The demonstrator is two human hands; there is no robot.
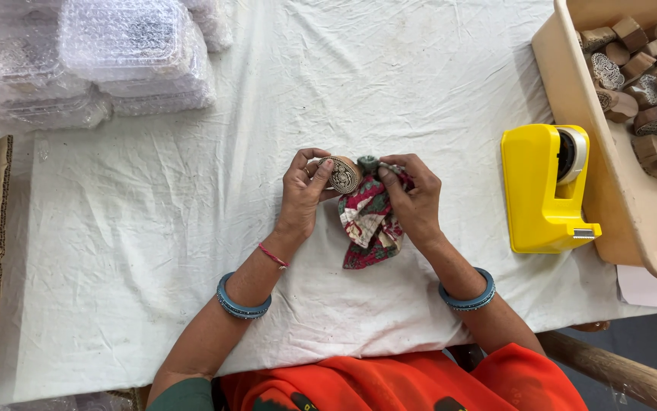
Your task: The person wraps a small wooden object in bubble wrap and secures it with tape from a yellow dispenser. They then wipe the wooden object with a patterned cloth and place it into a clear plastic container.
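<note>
At a table spread with a white cloth point(191, 228), a seated person wipes a carved wooden printing block, taking the yellow tape dispenser point(542, 190) as the landmark for everything around. The left hand point(302, 190), well to the left of the dispenser, is closed around the round wooden block point(343, 173), thumb and fingers pinching its edge so the carved face tilts toward the other hand. The right hand point(414, 196), nearer the dispenser, is closed on a bunched red-and-green patterned rag point(370, 221), its fingertips pressing a fold of it against the block's side while the rest hangs down onto the cloth. Judging from the grip, the work would go best with the block held firmly by its rim and turned bit by bit, a fresh fold of rag worked into the carved grooves rather than skimmed across them. Just to the right of the dispenser, touching or nearly touching it, a beige plastic tub point(564, 84) holds a loose heap of more wooden blocks point(648, 84), round and rectangular, some with carved faces up. Far to the left of the dispenser, at the table's far corner, clear plastic boxes wrapped in bubble wrap point(123, 53) are stacked; their contents cannot be made out. White paper point(648, 293) lies below the tub.
</note>
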